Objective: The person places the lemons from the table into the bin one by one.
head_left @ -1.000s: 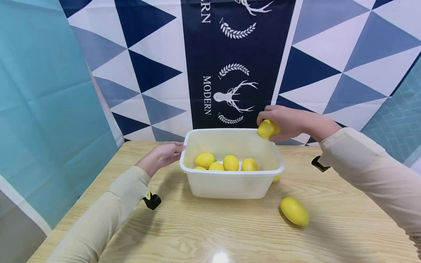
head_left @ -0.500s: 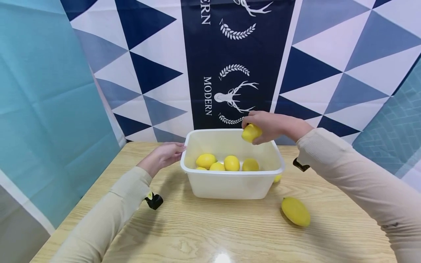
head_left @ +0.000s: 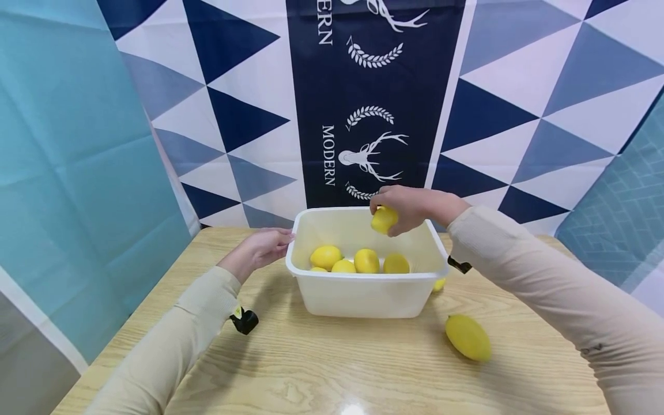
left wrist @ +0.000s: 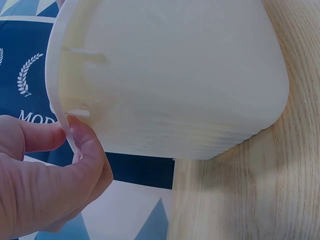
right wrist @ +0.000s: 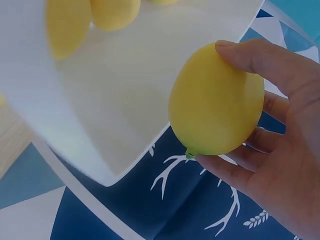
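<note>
A white plastic bin (head_left: pixel 363 297) stands on the wooden table with several lemons (head_left: pixel 366 261) lying inside it. My left hand (head_left: pixel 263 249) pinches the bin's left rim between thumb and fingers, as the left wrist view shows at the rim (left wrist: pixel 56 75). Over the bin's right half, near its back rim, my right hand (head_left: pixel 410 208) holds a lemon (right wrist: pixel 217 102), its thumb on one side and its fingers round the other. The green stem end of that lemon shows in the right wrist view.
One lemon (head_left: pixel 468 338) lies on the table (head_left: pixel 311 363) to the right, in front of the bin. Another lemon (head_left: pixel 439 284) is partly hidden behind the bin's right side. A patterned cloth (head_left: pixel 249 104) hangs behind the table.
My right hand has moved left and slightly down with the lemon, from above the bin's right back corner to over its inside. The left hand keeps its hold on the rim.
</note>
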The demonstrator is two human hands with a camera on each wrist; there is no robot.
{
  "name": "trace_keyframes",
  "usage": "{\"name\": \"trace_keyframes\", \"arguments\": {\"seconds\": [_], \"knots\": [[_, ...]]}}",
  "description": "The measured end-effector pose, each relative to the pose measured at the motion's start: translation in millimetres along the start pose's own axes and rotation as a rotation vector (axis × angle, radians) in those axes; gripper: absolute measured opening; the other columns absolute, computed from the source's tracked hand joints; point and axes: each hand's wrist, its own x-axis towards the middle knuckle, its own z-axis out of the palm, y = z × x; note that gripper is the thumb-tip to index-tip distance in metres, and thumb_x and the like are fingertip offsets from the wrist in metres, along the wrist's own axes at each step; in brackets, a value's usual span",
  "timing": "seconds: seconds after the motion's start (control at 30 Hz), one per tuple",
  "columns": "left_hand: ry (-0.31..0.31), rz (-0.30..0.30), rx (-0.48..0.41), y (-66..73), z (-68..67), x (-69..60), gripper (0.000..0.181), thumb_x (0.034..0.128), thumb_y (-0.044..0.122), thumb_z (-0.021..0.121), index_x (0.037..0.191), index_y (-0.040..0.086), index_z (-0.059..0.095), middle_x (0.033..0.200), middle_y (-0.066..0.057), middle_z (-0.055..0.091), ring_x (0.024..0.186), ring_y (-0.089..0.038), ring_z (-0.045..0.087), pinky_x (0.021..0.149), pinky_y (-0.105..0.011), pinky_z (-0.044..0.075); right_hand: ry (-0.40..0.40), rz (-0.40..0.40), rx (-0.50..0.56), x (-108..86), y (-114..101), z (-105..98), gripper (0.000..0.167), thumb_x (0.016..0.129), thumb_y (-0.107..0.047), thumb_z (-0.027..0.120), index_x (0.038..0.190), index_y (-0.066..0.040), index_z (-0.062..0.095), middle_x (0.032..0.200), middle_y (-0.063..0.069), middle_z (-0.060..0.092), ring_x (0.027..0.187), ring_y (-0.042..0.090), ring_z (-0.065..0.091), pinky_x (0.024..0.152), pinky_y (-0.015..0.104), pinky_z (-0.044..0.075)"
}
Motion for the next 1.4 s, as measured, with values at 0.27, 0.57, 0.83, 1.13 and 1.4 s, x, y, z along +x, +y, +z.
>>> {"name": "trace_keyframes", "arguments": {"seconds": [0.27, 0.57, 0.83, 1.13, 1.4], "knots": [[-0.01, 0.003, 0.012, -1.8, -0.1, 0.8, 0.046, 0.1001, 0.003, 0.038, 0.144, -0.008, 0.031, 0.126, -0.012, 0.046, 0.104, -0.015, 0.049, 0.117, -0.035, 0.032, -0.045, 0.018, 0.006, 7.8, -13, -1, 0.045, 0.076, -0.011, 0.078, 0.117, -0.013, 0.061, 0.115, 0.009, 0.059, 0.1, 0.025, 0.054, 0.088, 0.037, 0.056], [0.01, 0.005, 0.011, -3.1, 0.9, 2.2, 0.046, 0.0998, 0.004, 0.041, 0.144, -0.006, 0.034, 0.117, -0.008, 0.049, 0.097, -0.012, 0.052, 0.114, -0.033, 0.037, -0.138, 0.028, -0.009, 18.6, -24, 1, 0.044, 0.074, -0.008, 0.078, 0.115, -0.014, 0.061, 0.109, 0.005, 0.059, 0.095, 0.022, 0.053, 0.084, 0.033, 0.055], [0.013, 0.015, 0.0, -3.4, 1.2, 1.0, 0.046, 0.0992, 0.003, 0.043, 0.144, -0.006, 0.034, 0.114, -0.007, 0.049, 0.095, -0.01, 0.052, 0.107, -0.028, 0.043, -0.269, 0.078, -0.011, 16.9, -26, 4, 0.044, 0.076, -0.006, 0.078, 0.115, -0.015, 0.06, 0.118, 0.012, 0.062, 0.098, 0.025, 0.058, 0.085, 0.037, 0.057], [0.003, 0.016, -0.023, -4.1, 0.2, 1.9, 0.046, 0.0994, 0.003, 0.041, 0.144, -0.007, 0.033, 0.118, -0.009, 0.049, 0.098, -0.012, 0.052, 0.116, -0.034, 0.034, -0.216, 0.079, 0.006, -0.2, -15, -5, 0.044, 0.076, -0.009, 0.079, 0.115, -0.015, 0.061, 0.119, 0.013, 0.061, 0.106, 0.029, 0.059, 0.082, 0.037, 0.058], [0.007, 0.016, -0.012, -3.5, 0.2, 1.7, 0.046, 0.1001, 0.004, 0.04, 0.144, -0.006, 0.033, 0.12, -0.009, 0.048, 0.098, -0.011, 0.052, 0.117, -0.034, 0.033, -0.083, -0.003, -0.002, -31.7, 4, -4, 0.04, 0.078, -0.014, 0.078, 0.113, -0.015, 0.06, 0.115, 0.011, 0.062, 0.105, 0.028, 0.058, 0.088, 0.044, 0.053]]}}
